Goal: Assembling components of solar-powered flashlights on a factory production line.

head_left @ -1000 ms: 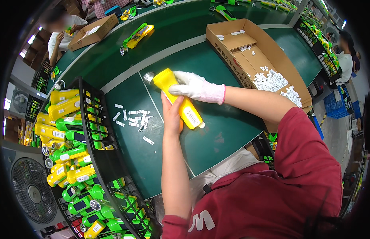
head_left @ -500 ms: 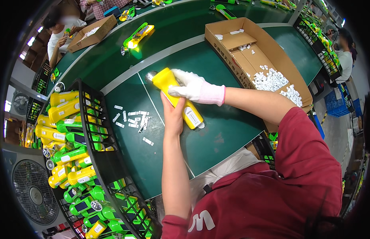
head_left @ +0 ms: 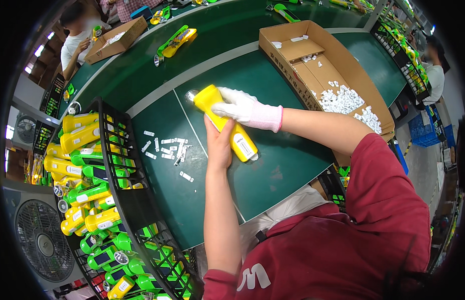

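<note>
Workshop bay: green tabletop (head_left: 292,150) with a straight white line across it, black crate (head_left: 123,165) packed with yellow and green flashlights at its left edge, cardboard box (head_left: 292,75) holding small white pieces (head_left: 342,100) toward the far right.

Pose: left forearm (head_left: 221,210) rises almost straight up from the lower edge. Left hand (head_left: 220,145), bare, grasps the flashlight (head_left: 243,145) from below, thumb laid along the body; its fingers are mostly hidden. Right forearm (head_left: 322,127) comes in from the right, elbow out, near level. Right hand (head_left: 242,107), in a white glove with pink cuff, grips the neck just below the wide end, one digit across the front, others along the far side. Flashlight: yellow, held over the middle of the tabletop, slanting from upper left to lower right, silvery reflector (head_left: 191,96) at the upper-left end.

Change vs. half a second ago: grip and slant nearly the same. Yellow-green flashlight (head_left: 178,42) beyond the pale rail glowed then, unlit now. Co-worker (head_left: 75,47) at upper left has raised a yellow-green item (head_left: 96,33) higher. Loose white strips (head_left: 181,152) unmoved.
</note>
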Available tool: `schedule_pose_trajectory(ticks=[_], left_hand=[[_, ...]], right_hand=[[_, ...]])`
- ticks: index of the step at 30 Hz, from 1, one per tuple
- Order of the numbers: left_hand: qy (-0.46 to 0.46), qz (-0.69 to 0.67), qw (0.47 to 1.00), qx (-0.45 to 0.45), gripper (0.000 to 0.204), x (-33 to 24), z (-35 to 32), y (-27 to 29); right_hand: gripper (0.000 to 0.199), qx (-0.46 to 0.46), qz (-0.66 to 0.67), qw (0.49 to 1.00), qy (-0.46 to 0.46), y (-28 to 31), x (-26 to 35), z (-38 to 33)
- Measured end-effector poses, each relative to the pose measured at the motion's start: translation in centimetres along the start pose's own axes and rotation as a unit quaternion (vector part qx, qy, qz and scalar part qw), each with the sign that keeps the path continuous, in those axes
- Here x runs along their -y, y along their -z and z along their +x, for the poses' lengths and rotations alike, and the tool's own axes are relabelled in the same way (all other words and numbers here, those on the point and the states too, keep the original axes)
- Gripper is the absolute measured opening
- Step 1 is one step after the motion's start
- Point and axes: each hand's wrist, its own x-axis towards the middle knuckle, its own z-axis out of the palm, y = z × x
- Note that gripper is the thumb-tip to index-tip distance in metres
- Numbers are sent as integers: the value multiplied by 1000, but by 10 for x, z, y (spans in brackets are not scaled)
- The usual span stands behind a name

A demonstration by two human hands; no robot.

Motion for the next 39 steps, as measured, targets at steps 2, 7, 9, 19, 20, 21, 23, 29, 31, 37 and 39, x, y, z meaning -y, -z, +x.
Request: schedule_pose_trajectory(ticks=[2, 7, 9, 19, 20, 21, 23, 29, 31, 37, 39], left_hand=[[13, -22, 1000, 15, 56, -3, -1, 1], [5, -46, 999, 7, 56, 3, -2, 8], [0, -64, 998, 3, 57, 2, -2, 5], [-30, 13, 999, 1, 59, 4, -1, 5], [-29, 25, 999, -4, 59, 3, -1, 5], [-30, 25, 999, -3, 59, 3, 0, 4], [-28, 11, 999, -13, 59, 1, 0, 2], [-30, -218, 975, -29, 56, -11, 2, 7], [-47, -213, 975, -47, 51, -16, 3, 5], [-80, -79, 982, -149, 44, -18, 4, 14], [-79, -166, 970, -159, 39, -24, 3, 18]], right_hand=[[47, 4, 8, 1000, 13, -2, -3, 2], [50, 35, -26, 999, 9, -1, -1, 2], [51, 38, -77, 996, 38, -1, -1, -1], [47, -2, -80, 997, 17, -6, 1, -2], [47, 0, -69, 997, 24, -6, 0, -2], [47, 3, -59, 998, 31, -5, 1, -2], [49, 10, -63, 998, 19, -2, 8, -3], [60, -63, -233, 967, 87, -14, 19, -19], [63, -29, -321, 941, 100, -10, 25, -32], [50, 20, -321, 946, 35, -18, 25, -35], [45, 81, -254, 964, 5, -11, 38, -35]])
